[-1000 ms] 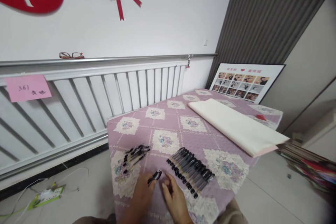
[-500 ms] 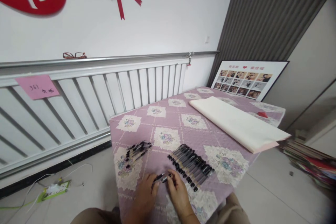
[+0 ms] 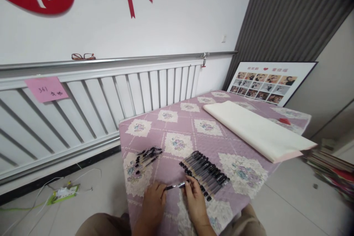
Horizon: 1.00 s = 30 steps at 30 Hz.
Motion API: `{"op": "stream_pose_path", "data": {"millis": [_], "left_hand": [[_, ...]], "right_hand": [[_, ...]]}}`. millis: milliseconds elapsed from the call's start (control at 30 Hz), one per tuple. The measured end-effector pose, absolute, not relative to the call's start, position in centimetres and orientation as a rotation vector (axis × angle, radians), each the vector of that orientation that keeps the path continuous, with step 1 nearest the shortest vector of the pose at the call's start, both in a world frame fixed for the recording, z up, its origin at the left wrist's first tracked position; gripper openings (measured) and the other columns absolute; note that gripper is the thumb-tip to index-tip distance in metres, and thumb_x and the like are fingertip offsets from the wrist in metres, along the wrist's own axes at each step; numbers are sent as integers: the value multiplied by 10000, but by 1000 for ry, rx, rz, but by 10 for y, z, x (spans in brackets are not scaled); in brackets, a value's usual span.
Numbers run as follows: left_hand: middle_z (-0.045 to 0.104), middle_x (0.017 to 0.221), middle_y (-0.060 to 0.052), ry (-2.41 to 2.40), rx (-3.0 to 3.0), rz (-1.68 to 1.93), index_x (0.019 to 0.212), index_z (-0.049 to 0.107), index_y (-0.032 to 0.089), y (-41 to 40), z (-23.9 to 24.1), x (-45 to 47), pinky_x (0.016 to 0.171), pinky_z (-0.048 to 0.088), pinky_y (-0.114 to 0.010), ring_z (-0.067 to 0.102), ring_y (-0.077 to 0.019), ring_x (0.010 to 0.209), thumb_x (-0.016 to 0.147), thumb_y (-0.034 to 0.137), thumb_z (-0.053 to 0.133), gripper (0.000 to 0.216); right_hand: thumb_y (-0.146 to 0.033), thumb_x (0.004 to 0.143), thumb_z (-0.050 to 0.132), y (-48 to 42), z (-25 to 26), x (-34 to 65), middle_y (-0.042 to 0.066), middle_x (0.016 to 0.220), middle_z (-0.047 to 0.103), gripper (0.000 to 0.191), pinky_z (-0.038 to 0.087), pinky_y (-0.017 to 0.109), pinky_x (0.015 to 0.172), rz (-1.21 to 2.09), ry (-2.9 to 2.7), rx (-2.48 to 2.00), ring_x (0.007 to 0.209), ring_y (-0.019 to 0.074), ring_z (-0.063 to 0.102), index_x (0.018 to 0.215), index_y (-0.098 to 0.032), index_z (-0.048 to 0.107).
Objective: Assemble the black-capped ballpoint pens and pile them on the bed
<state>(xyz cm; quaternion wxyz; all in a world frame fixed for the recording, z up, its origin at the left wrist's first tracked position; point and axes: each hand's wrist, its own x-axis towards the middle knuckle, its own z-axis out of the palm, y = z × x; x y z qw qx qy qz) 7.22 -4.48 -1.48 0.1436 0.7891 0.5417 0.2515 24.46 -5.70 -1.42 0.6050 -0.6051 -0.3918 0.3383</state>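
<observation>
Low over the front of the table, my left hand [image 3: 155,196] is closed around a dark pen [image 3: 169,187], its silvery tip pointing right. My right hand [image 3: 194,195] pinches a black pen cap [image 3: 181,184] with a light band. A small gap separates tip and cap, which are roughly in line. Just beyond my right hand lies a slanting row of pens [image 3: 206,171] with black caps, side by side. To the far left, a looser pile of slim pen parts [image 3: 148,156] rests on the cloth; single pieces there are hard to make out.
A purple floral tablecloth [image 3: 171,169] covers the table. A folded cream sheet [image 3: 249,127] lies at the right, with a small red item [image 3: 284,121] behind it. A white radiator [image 3: 96,99] runs along the wall. A power strip [image 3: 63,193] with cables sits on the floor.
The pen tip and cap now line up more clearly, with the cap held a little farther right and higher. The view has shifted slightly left. The pens on the table lie as before.
</observation>
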Motion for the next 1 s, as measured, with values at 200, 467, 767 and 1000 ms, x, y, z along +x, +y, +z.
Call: {"op": "stream_pose_path", "data": {"millis": [200, 467, 767, 1000], "left_hand": [[653, 1039, -55, 1553, 2260, 719, 1068, 646, 246, -45, -15, 71, 912, 393, -400, 566, -232, 1003, 864, 196, 426, 304], [658, 1019, -42, 1569, 2258, 727, 1049, 648, 256, -47, -11, 71, 905, 379, -399, 566, -228, 977, 875, 191, 428, 288], [662, 999, -28, 1613, 2283, 666, 1026, 653, 274, -48, -9, 72, 916, 353, -407, 565, -226, 966, 875, 167, 444, 280], [672, 993, -12, 1552, 2281, 676, 1017, 654, 282, -47, -10, 71, 935, 363, -405, 575, -213, 966, 863, 160, 464, 273]], "right_hand": [[-479, 792, 560, -56, -19, 246, 40, 810, 667, 392, 503, 284, 644, 777, -896, -1411, 693, 187, 611, 1050, -186, 600], [-472, 803, 548, -55, -20, 247, 41, 796, 675, 372, 515, 281, 628, 740, -947, -1443, 672, 185, 618, 1034, -187, 604], [-385, 812, 572, -59, -10, 239, 56, 827, 714, 283, 529, 290, 708, 716, -1274, -1431, 741, 201, 662, 992, -189, 670], [-388, 817, 579, -62, -2, 240, 45, 855, 731, 238, 529, 306, 769, 713, -1455, -1416, 780, 213, 670, 947, -230, 701]]}}
